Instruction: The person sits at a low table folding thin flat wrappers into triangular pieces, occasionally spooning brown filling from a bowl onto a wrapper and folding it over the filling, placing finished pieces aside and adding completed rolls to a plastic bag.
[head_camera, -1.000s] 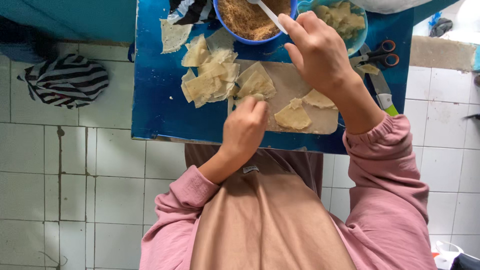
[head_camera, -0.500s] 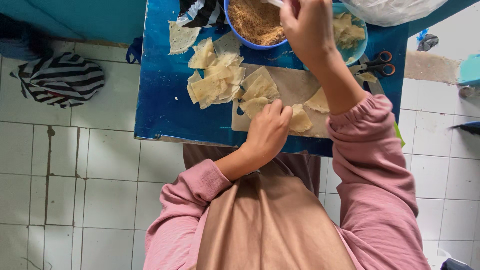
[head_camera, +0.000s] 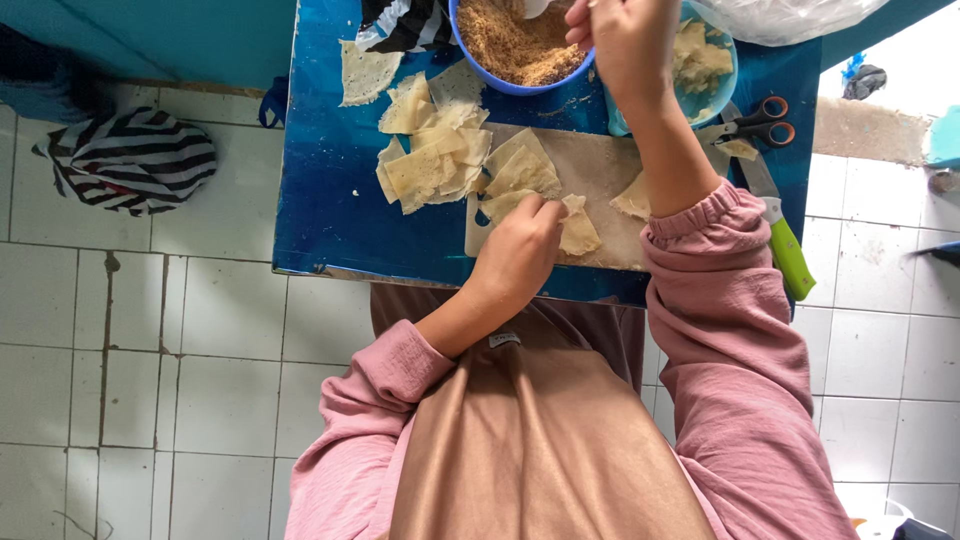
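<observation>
Wrapper (head_camera: 578, 228), a pale folded square, lies on the cutting board (head_camera: 600, 170) near the tabletop's (head_camera: 330, 200) near edge, pinned under the left hand's (head_camera: 520, 250) curled fingertips, while the right hand (head_camera: 625, 40), closed on a utensil, hovers far over the filling bowl (head_camera: 515, 45).

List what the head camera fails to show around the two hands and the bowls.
- Right hand: its grip holds a pale utensil, cut off by the top edge of the head view.
- Blue bowl of brown crumbly filling: its far side is cut off by the top edge.
- Light blue bowl: partly behind the right forearm.
- Left hand: fingertips press a wrapper on the cutting board; the wrapper's part under the hand is hidden.
</observation>
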